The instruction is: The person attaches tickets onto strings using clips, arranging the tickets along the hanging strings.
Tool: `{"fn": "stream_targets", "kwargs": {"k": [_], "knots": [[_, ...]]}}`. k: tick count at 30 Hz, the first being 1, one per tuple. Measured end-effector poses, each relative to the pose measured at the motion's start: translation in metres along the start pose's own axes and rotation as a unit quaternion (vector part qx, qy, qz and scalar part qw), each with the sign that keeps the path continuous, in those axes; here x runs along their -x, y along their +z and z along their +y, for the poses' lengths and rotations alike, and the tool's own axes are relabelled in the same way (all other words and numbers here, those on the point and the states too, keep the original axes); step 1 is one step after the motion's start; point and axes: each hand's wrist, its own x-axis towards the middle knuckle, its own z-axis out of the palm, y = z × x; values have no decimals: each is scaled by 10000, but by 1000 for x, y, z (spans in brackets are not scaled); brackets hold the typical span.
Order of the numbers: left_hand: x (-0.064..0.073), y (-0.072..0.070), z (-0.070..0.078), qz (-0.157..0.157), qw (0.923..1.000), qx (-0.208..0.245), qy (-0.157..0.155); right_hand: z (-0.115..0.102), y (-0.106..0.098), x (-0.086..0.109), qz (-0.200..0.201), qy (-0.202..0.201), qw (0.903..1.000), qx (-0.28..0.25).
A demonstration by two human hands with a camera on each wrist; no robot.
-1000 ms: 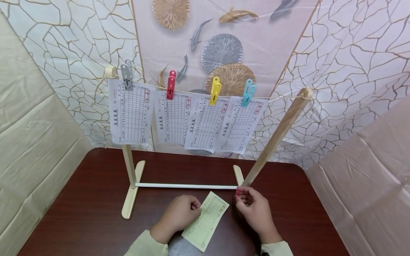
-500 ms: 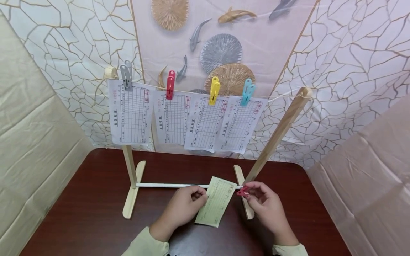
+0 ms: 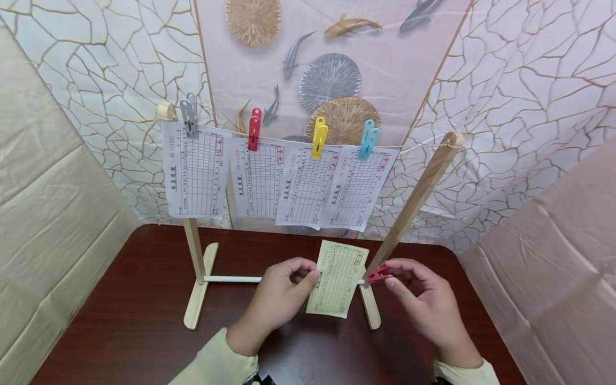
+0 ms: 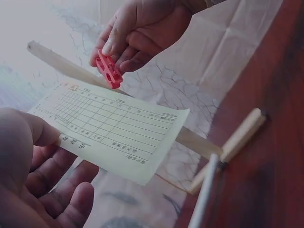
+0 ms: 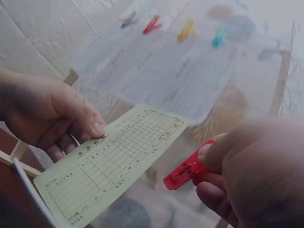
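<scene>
A pale yellow-green receipt slip [image 3: 338, 279] with a printed grid hangs in the air, its left edge pinched by my left hand [image 3: 284, 294] between thumb and fingers. Just right of the slip, my right hand [image 3: 428, 305] pinches a red clothespin [image 3: 377, 274] by its handle end. In the right wrist view the pin [image 5: 184, 170] points toward the slip, apart from it. Behind, white printed slips hang from a string, held by a grey clothespin [image 3: 190, 115], a red one [image 3: 254, 129], a yellow one [image 3: 320, 138] and a blue one [image 3: 369, 140].
The string [image 3: 418, 146] runs between the wooden left post [image 3: 193, 248] and right post [image 3: 414, 206] of a stand. A white rod [image 3: 233, 278] joins their feet low on the dark red-brown table [image 3: 144, 299]. Patterned cloth and beige panels [image 3: 544, 267] enclose the back and sides.
My left hand has raised the slip off the table and turned it more upright. My right hand has moved up and right with the red clothespin, now turned sideways.
</scene>
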Motion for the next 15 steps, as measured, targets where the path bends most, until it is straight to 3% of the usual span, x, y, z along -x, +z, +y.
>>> {"fn": "stream_targets", "kwargs": {"k": [11,15], "knots": [[-18,2,47,73,9992,256,303,-54,-35,-37,262,-540,9934,981],[-24,4,62,119,9987,415,253,-73,-46,-49,464,-803,9890,1149]]}}
